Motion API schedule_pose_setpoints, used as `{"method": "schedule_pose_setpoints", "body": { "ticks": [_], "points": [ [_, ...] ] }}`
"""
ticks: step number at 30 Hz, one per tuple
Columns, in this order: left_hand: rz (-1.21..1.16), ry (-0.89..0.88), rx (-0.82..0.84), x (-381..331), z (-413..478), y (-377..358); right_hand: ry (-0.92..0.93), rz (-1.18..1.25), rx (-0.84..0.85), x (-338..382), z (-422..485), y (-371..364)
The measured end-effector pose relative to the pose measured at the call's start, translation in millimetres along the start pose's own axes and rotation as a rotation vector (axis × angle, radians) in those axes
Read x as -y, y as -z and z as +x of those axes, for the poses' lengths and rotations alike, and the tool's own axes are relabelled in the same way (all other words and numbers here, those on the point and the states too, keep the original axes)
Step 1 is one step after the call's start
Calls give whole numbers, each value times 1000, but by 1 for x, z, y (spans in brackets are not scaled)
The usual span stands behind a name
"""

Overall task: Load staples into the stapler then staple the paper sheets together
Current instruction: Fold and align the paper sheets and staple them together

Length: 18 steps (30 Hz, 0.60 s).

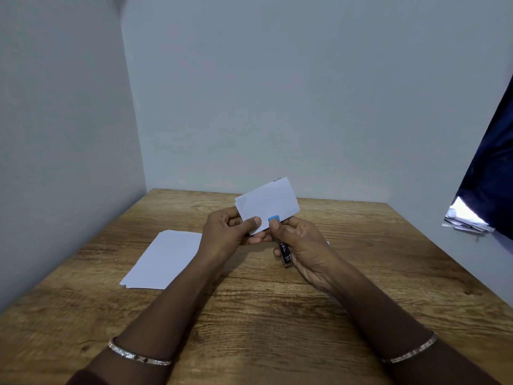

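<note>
A wood-grain tabletop (249,315) fills a corner where two plain pale blue-grey walls (277,93) meet behind and left of the grip, and right of the grip a dark blue cloth (491,176) hangs over crumpled white papers (466,220), evenly lit.

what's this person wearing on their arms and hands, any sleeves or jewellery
Both forearms are bare. Each carries one thin metallic bangle: the one on the left arm is pale gold with small dark marks along it, and the one on the right arm looks similar but plainer. A dark maroon sleeve edge shows at the bottom of the frame on the left arm. No rings show on the fingers, and no gloves or watch.
</note>
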<state>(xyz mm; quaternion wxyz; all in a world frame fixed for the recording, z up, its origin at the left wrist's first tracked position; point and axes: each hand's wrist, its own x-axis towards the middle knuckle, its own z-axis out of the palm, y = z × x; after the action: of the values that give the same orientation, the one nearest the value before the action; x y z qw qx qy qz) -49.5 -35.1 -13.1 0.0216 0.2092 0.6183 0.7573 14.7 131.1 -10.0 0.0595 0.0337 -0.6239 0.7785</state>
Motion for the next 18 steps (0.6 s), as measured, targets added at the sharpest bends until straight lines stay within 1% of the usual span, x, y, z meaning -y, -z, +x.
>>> {"method": "schedule_pose_setpoints", "body": {
  "ticks": [7, 18],
  "points": [
    [26, -21, 19, 0, -1, -2, 1, 7, -58, -1, 0, 2],
    [75, -37, 10, -1, -1, -2, 20, 1, -61, -2, 1, 3]
  ]
}}
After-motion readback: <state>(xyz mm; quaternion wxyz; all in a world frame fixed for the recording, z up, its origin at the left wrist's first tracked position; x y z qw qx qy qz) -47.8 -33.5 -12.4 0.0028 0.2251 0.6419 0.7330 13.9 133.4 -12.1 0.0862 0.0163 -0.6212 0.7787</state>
